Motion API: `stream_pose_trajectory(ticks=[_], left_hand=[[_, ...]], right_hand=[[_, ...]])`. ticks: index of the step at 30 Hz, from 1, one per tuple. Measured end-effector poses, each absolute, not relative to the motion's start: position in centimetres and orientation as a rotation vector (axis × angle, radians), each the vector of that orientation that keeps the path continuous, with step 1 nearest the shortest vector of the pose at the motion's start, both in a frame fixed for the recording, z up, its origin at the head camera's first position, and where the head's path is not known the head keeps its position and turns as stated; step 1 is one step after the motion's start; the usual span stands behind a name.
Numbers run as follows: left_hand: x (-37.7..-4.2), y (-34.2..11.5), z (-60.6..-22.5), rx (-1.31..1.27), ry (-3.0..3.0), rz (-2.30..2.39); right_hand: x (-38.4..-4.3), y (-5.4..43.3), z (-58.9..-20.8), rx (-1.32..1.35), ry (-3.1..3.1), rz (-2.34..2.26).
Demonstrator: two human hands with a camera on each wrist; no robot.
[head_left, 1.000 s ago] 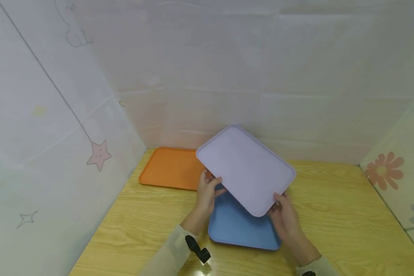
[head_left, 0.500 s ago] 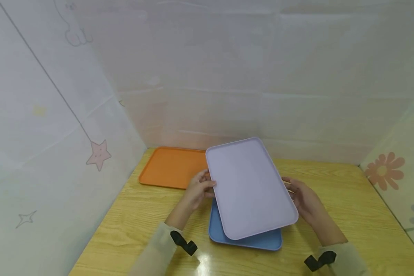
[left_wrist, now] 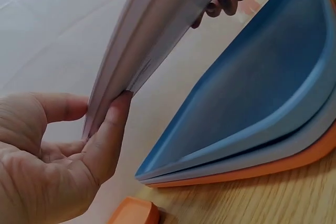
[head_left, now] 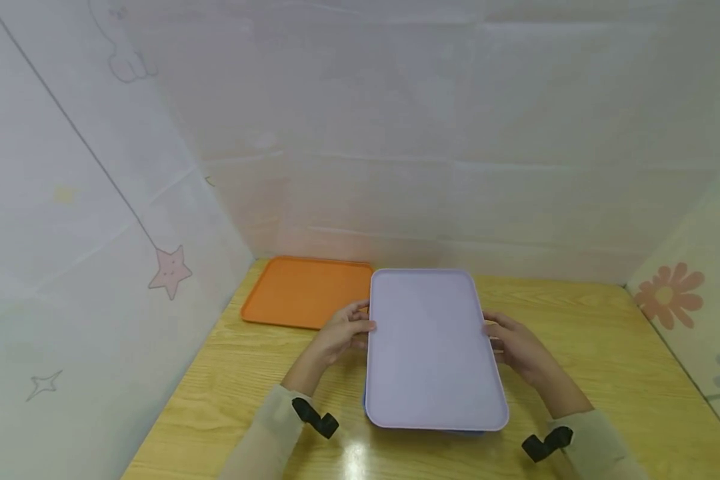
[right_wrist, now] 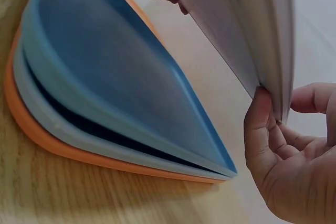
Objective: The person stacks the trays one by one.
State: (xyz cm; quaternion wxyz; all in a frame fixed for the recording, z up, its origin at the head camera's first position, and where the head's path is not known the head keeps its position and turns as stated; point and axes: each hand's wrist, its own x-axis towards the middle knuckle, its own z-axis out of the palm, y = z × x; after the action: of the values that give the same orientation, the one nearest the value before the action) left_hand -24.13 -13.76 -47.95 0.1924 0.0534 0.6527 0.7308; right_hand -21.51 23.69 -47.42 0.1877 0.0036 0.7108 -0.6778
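Both of my hands hold a lavender tray point(head_left: 435, 350) by its long sides, in front of me. My left hand point(head_left: 336, 333) pinches the left rim between thumb and fingers, while my right hand point(head_left: 519, 345) grips the opposite rim. Under it, in the wrist views, lies a stack: a blue tray point(left_wrist: 257, 72) on top, a pale tray point(left_wrist: 273, 153) in the middle and an orange tray point(right_wrist: 79, 156) at the bottom. A gap separates the lavender tray from the stack. From the head view it hides nearly all of the blue tray.
Another orange tray point(head_left: 312, 293) lies flat at the back left of the wooden table point(head_left: 576, 347). A pale sheet wall point(head_left: 456, 133) stands behind, with printed side walls left and right.
The lavender tray has turned from slanted to straight and come lower over the stack. My right hand has moved from its near corner to the right long side.
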Motion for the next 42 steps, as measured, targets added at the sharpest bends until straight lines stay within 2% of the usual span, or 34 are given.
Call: stream_pose_trajectory(ticks=[8,42], left_hand=[[-24.7,-14.1,-48.5,0.15,1.865,1.985],[-26.1,-13.5,-49.7,0.102,1.974,1.868]], right_hand=[[-21.3,23.6,-48.3,-0.028,1.99,-1.899],[-22.5,23.0,-50.0,0.101,2.097,-1.794]])
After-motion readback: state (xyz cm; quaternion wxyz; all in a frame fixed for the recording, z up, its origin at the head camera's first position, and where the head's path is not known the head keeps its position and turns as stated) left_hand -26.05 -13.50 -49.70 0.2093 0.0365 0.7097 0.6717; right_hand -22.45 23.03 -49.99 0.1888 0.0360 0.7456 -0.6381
